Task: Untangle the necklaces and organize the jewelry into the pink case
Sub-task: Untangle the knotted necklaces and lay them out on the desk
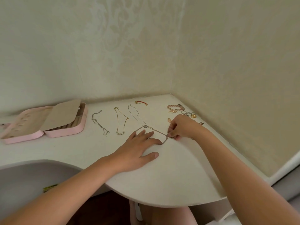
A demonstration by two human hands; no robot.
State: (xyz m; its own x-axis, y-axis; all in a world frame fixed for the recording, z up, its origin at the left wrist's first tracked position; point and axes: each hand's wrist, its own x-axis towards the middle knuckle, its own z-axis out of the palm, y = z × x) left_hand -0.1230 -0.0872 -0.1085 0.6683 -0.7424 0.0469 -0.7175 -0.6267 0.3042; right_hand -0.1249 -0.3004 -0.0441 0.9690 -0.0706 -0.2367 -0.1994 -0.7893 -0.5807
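pink case (65, 133) | beige lining (63, 115) | white table (170, 176) | cream damask wallpaper (129, 46)

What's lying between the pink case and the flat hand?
Two necklaces on the table, seen in the head view: a silver one nearer the case, then a gold one.

Home, likely bedroom corner: damask wallpaper (113, 38), white curved vanity surface (170, 176), pink jewelry case (65, 133), loose necklaces (121, 120).

Left hand (138, 147) presses flat on a chain (156, 131) the right hand (181, 127) pinches.
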